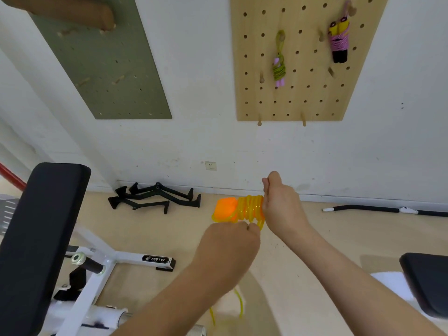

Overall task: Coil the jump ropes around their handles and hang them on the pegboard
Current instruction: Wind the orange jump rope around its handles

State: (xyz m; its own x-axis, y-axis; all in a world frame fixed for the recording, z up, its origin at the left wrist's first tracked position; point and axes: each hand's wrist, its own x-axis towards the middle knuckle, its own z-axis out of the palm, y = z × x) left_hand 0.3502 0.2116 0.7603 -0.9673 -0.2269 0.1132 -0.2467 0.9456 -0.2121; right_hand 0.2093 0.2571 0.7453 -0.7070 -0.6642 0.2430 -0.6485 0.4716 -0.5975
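Note:
My right hand [281, 209] grips the orange handles [225, 207] of a jump rope, held sideways in front of me. A translucent yellow rope [251, 209] is wound in several turns around them. My left hand [232, 243] pinches the rope just below the coil. A loose length of the same rope [238, 304] hangs below my left forearm. On the wall above, a wooden pegboard [303, 98] carries two coiled ropes on pegs: a green one with pink handles [279, 69] and a pink one with yellow-black handles [339, 42].
A green pegboard [104, 69] hangs at upper left. A black padded bench [41, 229] on a white frame stands at left, another black pad [426, 282] at right. Black cable-machine handles [155, 197] and a black bar [378, 209] lie on the floor by the wall.

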